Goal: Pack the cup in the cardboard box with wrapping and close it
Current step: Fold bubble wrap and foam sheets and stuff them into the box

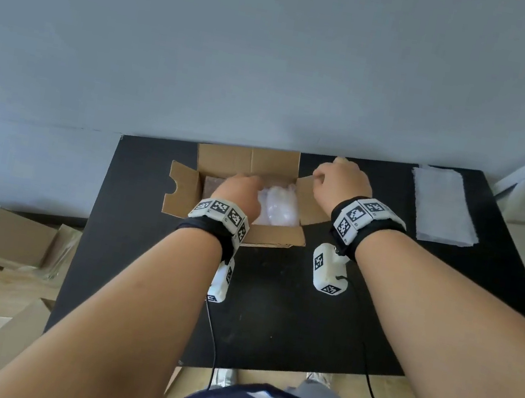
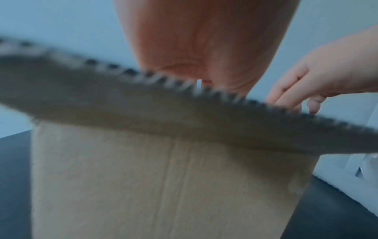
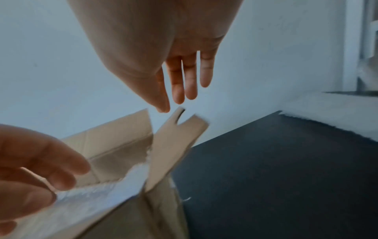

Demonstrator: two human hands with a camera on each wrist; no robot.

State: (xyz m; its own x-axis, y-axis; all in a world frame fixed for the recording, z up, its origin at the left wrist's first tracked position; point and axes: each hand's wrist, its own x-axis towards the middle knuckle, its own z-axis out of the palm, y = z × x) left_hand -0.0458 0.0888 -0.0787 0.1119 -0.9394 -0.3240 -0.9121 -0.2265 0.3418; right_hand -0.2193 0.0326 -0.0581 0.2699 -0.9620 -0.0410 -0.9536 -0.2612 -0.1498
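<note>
An open cardboard box [image 1: 268, 238] stands at the back of the black table [image 1: 302, 327], all its flaps folded outward. A white bubble-wrapped bundle [image 1: 279, 206] lies inside, toward the right; the cup itself is hidden. My left hand [image 1: 241, 192] reaches into the box's left half, its fingers [image 3: 40, 161] lying loosely on the wrap [image 3: 98, 194]. The near flap [image 2: 143, 110] hides those fingers in the left wrist view. My right hand [image 1: 340, 180] hovers over the right flap [image 3: 175, 145] with straight fingers [image 3: 190, 77], thumb tip just by the flap's notched edge.
A stack of white foam sheets [image 1: 440, 204] lies at the table's back right corner. Flattened cardboard boxes [image 1: 4, 239] sit on the floor to the left. A grey wall runs right behind the box. Camera cables [image 1: 212, 346] trail over the table's front.
</note>
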